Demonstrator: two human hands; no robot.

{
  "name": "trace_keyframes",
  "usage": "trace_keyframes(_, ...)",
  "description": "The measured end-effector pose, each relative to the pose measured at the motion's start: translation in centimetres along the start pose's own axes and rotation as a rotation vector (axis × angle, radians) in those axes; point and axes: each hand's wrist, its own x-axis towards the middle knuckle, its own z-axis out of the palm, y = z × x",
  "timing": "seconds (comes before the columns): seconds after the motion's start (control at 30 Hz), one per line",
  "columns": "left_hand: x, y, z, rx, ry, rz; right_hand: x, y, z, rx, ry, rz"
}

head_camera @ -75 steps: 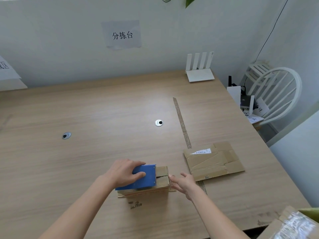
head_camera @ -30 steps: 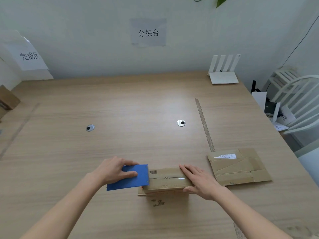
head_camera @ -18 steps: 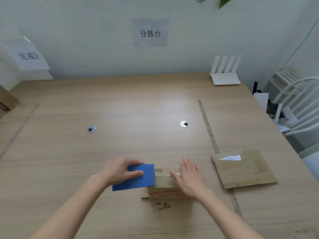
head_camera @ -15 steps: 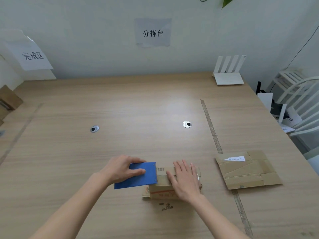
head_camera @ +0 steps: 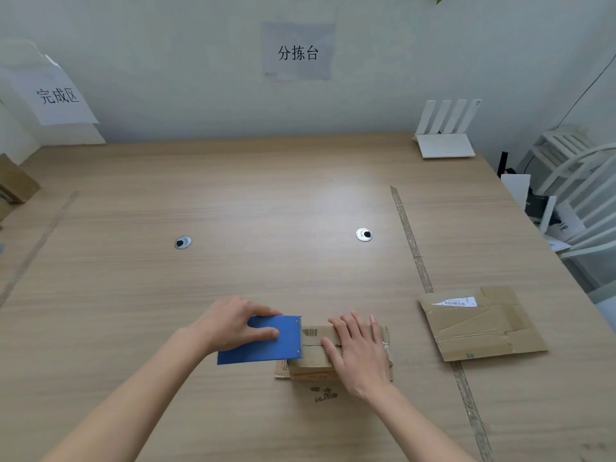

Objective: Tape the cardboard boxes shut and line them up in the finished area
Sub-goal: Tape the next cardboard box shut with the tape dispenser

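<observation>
The box [head_camera: 333, 353] sits at the near edge of the table [head_camera: 266, 201], flaps closed. The right hand [head_camera: 361, 353] lies flat on its top, fingers straight, pressing. The left hand [head_camera: 233, 323] grips the blue dispenser [head_camera: 261, 340] at the box's left end. Risk: if the dispenser tears away at an angle, the tape may lift or wrinkle; weak pressure lets the light box slide. Against half a second ago, the right hand has slid slightly rightward along the seam; the dispenser has barely moved. A flat carton [head_camera: 480, 323] lies well right.

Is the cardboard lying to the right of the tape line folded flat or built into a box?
Folded flat: the cardboard lies level on the table, showing no raised sides.
</observation>
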Motion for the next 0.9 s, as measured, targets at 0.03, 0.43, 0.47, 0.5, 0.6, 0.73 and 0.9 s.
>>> trace_keyframes(0.03,0.1,0.0,0.1,0.011,-0.011,0.005,-0.2,0.0,0.1,-0.003,0.011,-0.004)
trace_keyframes(0.43,-2.3,-3.1,0.2,0.225,-0.028,-0.084,-0.3,0.4,0.6,-0.024,0.012,-0.005)
trace_keyframes(0.47,-2.1,-2.8,0.8,0.245,-0.021,-0.087,-0.3,0.4,0.7,-0.025,0.017,-0.005)
trace_keyframes(0.5,-1.9,-2.4,1.5,0.257,-0.013,-0.088,-0.3,0.5,0.7,-0.027,0.021,-0.004)
trace_keyframes(0.6,-1.1,-1.2,3.5,0.278,0.014,-0.103,-0.4,0.4,0.9,-0.034,0.026,-0.010)
trace_keyframes(0.73,-0.7,-1.8,6.6,0.494,-0.075,-0.153,-0.5,0.7,1.2,-0.038,0.036,-0.014)
trace_keyframes(0.9,-2.0,-5.0,9.1,0.332,0.116,-0.250,-0.4,0.4,1.1,-0.037,0.006,-0.005)
